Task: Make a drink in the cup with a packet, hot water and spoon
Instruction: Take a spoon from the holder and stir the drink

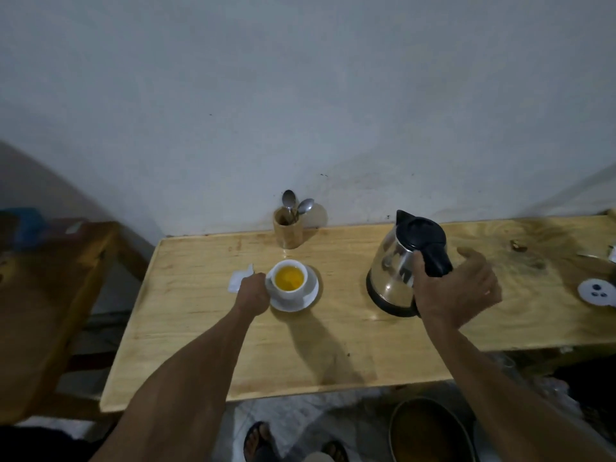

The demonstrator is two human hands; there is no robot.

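Note:
A white cup (pixel 289 293) holding yellow liquid stands on a white saucer (pixel 311 296) on the wooden table (pixel 233 355). My left hand (pixel 254 293) is curled against the cup's left side, where the handle is hidden. A white torn packet (pixel 237 281) lies flat just left of that hand. Two metal spoons (pixel 293 203) stand in a wooden holder (pixel 288 230) behind the cup, by the wall. The steel kettle (pixel 391 278) with a black lid and handle stands upright on the table to the right. My right hand (pixel 456 288) is around its handle with fingers spread, thumb on the steel body.
A white round kettle base (pixel 596 291) lies at the table's right end. A round pot (pixel 430 431) stands on the floor under the front edge, near my sandalled feet (pixel 260 441). A second wooden table (pixel 50 278) stands to the left. The wall rises right behind.

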